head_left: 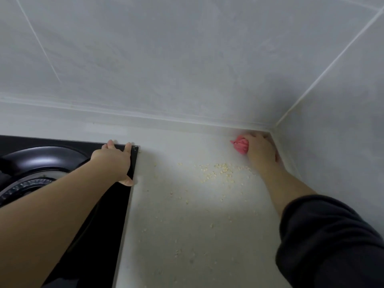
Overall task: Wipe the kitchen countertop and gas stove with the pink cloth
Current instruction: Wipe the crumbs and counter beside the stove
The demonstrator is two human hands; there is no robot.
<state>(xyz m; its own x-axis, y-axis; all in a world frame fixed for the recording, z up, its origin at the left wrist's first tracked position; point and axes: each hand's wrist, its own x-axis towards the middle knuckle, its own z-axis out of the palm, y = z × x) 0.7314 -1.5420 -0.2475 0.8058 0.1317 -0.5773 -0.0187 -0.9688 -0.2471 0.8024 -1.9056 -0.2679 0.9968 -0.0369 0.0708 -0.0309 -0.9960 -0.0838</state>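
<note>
Head view shows the pink cloth (pixel 241 144) bunched into a small ball at the far right corner of the countertop (pixel 187 235), close to where the two grey walls meet. The right hand (pixel 259 151) grips this cloth; its fingers are curled around it, and the cloth sticks out on the left side of the hand. The hand and cloth are down on the counter surface, just beside the raised edge along the right wall (pixel 342 142). A dark sleeve (pixel 328 242) covers the right upper arm, pushed up above the forearm. Pale crumbs (pixel 223 169) lie scattered over the light countertop, thickest near the right wrist and thinner toward the near edge. The left hand (pixel 115 161) is flat with fingers spread and straight, and it presses on the far right corner of the black gas stove (pixel 116 215); the thumb reaches over the stove's right edge. Under the left forearm, a round black burner (pixel 37 163) is partly visible. Behind the counter stands the tiled back wall (pixel 166 59).
</note>
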